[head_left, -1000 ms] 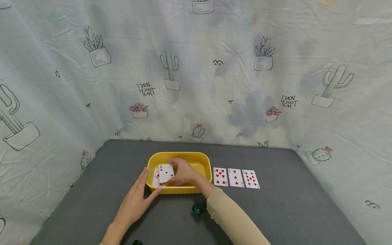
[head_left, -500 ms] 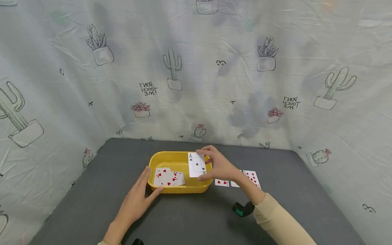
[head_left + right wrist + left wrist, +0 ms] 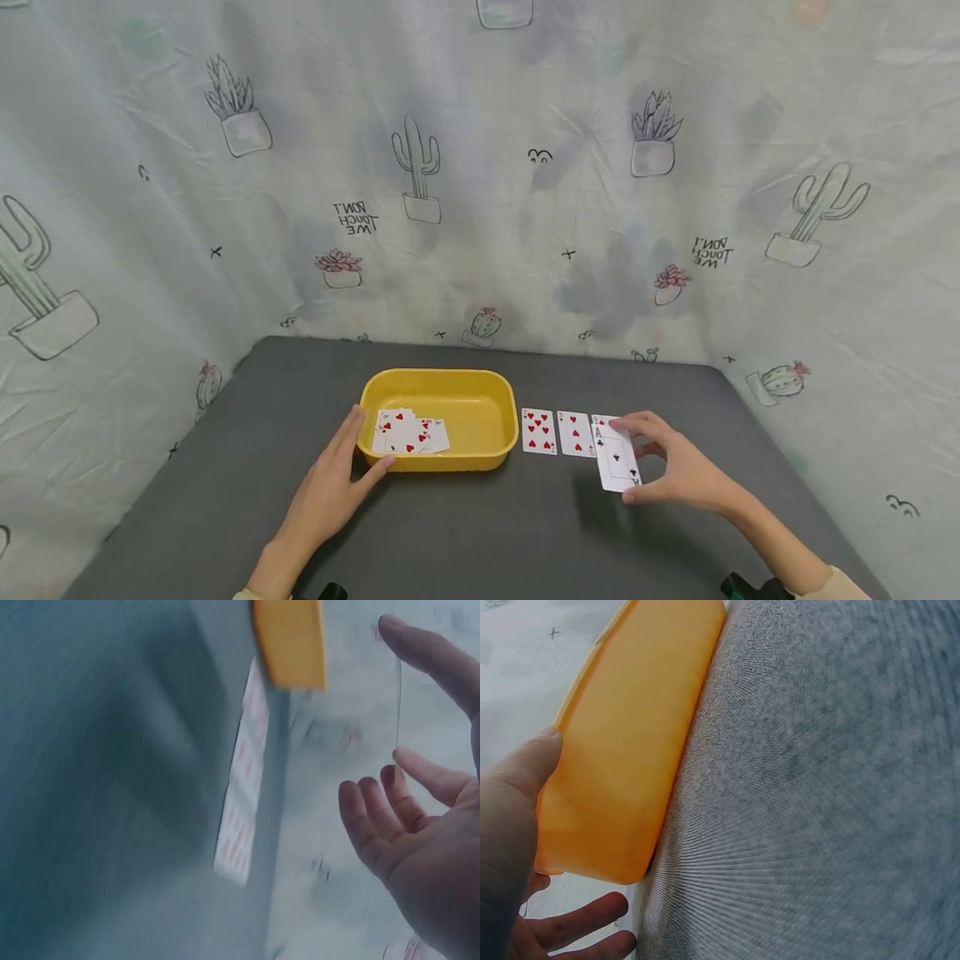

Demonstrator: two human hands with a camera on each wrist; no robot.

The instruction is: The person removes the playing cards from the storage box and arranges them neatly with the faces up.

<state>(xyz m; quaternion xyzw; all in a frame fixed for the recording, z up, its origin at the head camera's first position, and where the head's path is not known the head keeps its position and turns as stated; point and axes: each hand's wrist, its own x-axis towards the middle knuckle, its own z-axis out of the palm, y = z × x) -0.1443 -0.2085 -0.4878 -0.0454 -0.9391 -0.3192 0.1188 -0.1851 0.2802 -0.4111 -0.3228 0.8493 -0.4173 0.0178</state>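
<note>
In the head view my right hand (image 3: 678, 468) pinches a playing card, the ace of clubs (image 3: 617, 460), by its upper and lower edges between fingers and thumb. The card overlaps the rightmost of three face-up cards. In the right wrist view that ace (image 3: 398, 712) appears edge-on as a thin line between thumb and index finger. My left hand (image 3: 324, 492) rests against the left end of a yellow plastic tray (image 3: 480, 461), thumb at its near wall. Straight, spread fingers (image 3: 581, 922) show in the left wrist view. Several overlapping cards (image 3: 397, 432) lie face up at the tray's left side.
Right of the tray, a seven of hearts (image 3: 539, 432) and a three of hearts (image 3: 576, 433) lie in a row with the partly covered red card (image 3: 602, 420). Behind the dark grey table (image 3: 450, 533) hangs a cactus-print curtain (image 3: 495, 208).
My right hand has lifted the ace of clubs out of the tray and carried it rightward to the end of the card row. My left hand has stayed at the tray.
</note>
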